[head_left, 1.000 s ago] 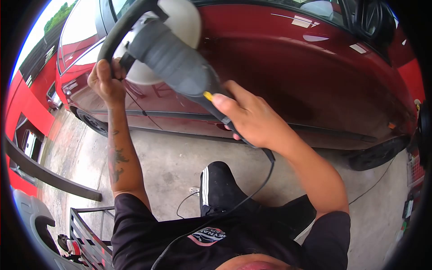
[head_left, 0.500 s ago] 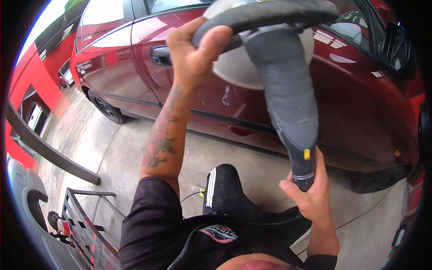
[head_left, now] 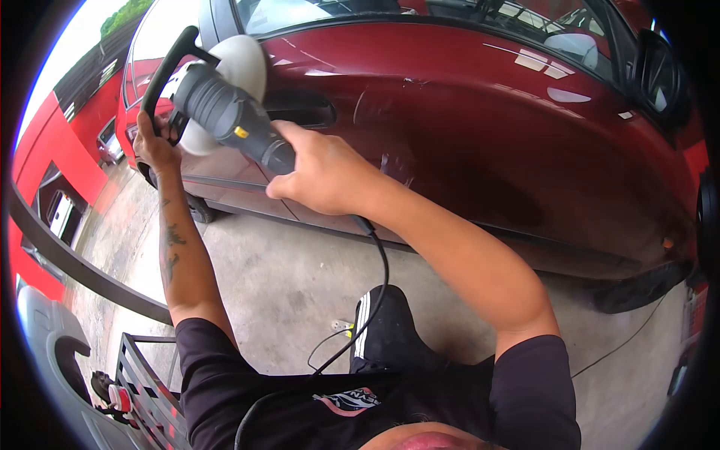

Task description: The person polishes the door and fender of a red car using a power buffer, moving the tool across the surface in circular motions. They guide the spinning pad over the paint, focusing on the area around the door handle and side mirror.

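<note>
Relative to the earlier frame, the polisher [head_left: 214, 101] and both hands have moved left across the car [head_left: 480, 142], away from the middle of the front door. The polisher now lies at far left, slanted, its pad [head_left: 244, 64] facing the bodywork beside the door handle [head_left: 319, 112]; whether pad and paint touch cannot be told. The left grip [head_left: 156, 148] is closed on the loop handle [head_left: 166, 71]; the right grip [head_left: 322, 171] clasps the narrow tail. The tool is judged heavy and stiff, the pad softer, the cord [head_left: 385, 262] pliant; loop and tail are the sound holds. Edges include the door seam, the recess and, at right, the mirror [head_left: 664, 82]. Open room lies rightward along the door panel and nearer, above the floor [head_left: 277, 262]; the cord hangs by the knee [head_left: 386, 315].
</note>
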`<action>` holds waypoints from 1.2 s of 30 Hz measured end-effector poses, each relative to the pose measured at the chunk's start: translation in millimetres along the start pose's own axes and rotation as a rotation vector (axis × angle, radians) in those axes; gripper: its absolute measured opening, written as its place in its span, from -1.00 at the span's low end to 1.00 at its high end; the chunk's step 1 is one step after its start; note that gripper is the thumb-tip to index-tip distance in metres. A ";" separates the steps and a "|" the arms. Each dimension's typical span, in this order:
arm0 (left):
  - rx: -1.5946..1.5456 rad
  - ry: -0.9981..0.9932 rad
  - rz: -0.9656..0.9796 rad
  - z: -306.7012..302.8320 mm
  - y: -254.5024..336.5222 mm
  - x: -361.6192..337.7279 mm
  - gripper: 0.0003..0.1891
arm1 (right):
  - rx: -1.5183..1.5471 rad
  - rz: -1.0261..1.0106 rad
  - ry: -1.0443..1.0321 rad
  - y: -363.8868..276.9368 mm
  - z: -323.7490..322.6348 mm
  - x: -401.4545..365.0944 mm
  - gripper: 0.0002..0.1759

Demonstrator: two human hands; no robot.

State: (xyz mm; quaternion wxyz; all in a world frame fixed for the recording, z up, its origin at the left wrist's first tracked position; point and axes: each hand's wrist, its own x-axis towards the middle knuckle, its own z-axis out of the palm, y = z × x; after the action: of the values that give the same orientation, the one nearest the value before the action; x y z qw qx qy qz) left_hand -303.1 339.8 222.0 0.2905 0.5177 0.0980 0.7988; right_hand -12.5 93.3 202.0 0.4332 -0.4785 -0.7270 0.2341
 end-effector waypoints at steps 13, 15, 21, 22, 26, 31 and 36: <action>-0.093 -0.347 0.119 105.1 18.7 -108.2 -0.22 | 0.042 0.112 0.170 6.9 -16.1 -156.0 -0.01; -0.040 -0.355 0.130 138.4 26.2 -141.0 -0.13 | 0.023 0.114 0.272 15.0 -17.7 -196.8 -0.02; -0.086 -0.682 0.201 236.1 61.0 -217.9 -0.26 | 0.045 0.390 0.550 38.2 -9.4 -309.3 -0.02; -0.189 -0.735 0.212 248.3 54.9 -224.3 -0.33 | 0.057 0.419 0.593 41.1 -5.8 -320.3 -0.03; -0.161 -0.778 0.115 262.0 72.2 -234.0 -0.37 | 0.055 0.391 0.723 43.1 -2.9 -322.9 -0.14; -0.140 -0.580 0.039 221.4 69.4 -218.0 -0.31 | 0.020 0.392 0.501 39.1 -14.7 -288.4 -0.05; 0.048 -0.358 0.060 137.1 43.1 -178.8 -0.13 | -0.026 0.200 0.280 43.9 -13.0 -208.7 0.00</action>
State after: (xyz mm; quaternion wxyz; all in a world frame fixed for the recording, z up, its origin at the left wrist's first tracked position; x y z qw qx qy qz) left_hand -144.8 183.9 165.1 0.2667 0.6611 0.0481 0.6996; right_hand 55.0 -76.3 90.9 0.4985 -0.5819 -0.6113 0.1979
